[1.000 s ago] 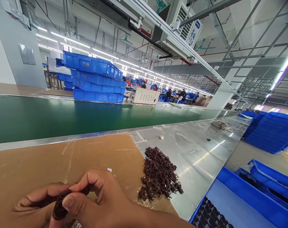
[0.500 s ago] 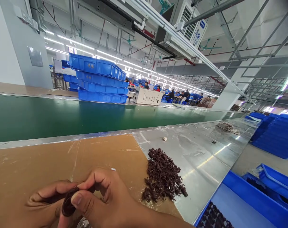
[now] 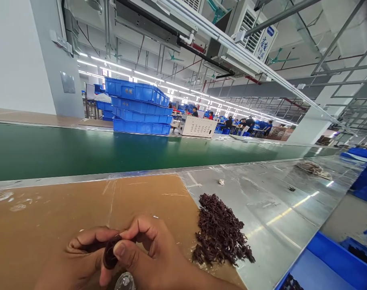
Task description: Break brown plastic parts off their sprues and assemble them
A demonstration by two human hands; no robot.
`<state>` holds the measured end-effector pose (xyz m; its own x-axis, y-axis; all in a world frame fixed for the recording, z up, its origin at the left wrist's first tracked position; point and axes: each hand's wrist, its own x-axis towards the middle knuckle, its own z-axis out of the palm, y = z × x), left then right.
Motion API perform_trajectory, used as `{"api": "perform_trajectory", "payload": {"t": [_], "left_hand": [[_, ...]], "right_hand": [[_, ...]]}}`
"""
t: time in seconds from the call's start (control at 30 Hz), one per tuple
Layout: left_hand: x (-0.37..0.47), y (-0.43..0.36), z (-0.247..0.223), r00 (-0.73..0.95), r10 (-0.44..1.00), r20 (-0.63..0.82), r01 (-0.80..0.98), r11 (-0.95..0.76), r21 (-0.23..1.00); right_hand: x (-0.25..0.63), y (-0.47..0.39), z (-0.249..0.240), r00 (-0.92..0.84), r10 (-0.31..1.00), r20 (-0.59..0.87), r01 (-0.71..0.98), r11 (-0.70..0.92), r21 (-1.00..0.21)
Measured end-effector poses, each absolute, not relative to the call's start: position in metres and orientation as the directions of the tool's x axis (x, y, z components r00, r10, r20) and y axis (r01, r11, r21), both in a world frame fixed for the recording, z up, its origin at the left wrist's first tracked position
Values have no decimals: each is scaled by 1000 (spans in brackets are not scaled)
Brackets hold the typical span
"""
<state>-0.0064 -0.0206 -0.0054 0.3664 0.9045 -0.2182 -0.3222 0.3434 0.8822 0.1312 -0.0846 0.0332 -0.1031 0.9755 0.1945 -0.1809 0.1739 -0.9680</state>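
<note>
While both hands meet at the lower left of the frame, the left hand (image 3: 83, 253) holds a small dark curved piece (image 3: 110, 255) between thumb and fingers. The right hand (image 3: 159, 249) has a narrow grip, thumb and forefinger pinching its upper edge. Such work seems best done with light, even pressure — the left steadying the piece, the right fingertips close to the rim, so that a thin edge does not tear. A clear rounded object (image 3: 125, 282) sits just below.

Beyond lies a brown sheet (image 3: 65, 209) on the metal surface (image 3: 246, 193), with a heap of dark, stringy bits (image 3: 219, 233) across its right edge. Past the green belt (image 3: 80, 153), stacked blue crates (image 3: 141, 108) carry pale characters, too small to read surely; the overhead cooler (image 3: 263, 46) bears large blue characters and an oval badge — also unclear.
</note>
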Motion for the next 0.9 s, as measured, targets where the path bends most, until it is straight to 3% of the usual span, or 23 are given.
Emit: {"api": "perform_trajectory", "payload": {"t": [0.23,0.9], "left_hand": [[-11,-22,11,423,904,-60,-267,188,945],[-10,-21,16,471,881,-51,-249,188,950]], "right_hand": [[134,-83,32,-153,954,256,-163,231,-959],[139,-84,33,-180,943,280,-166,251,-954]]}}
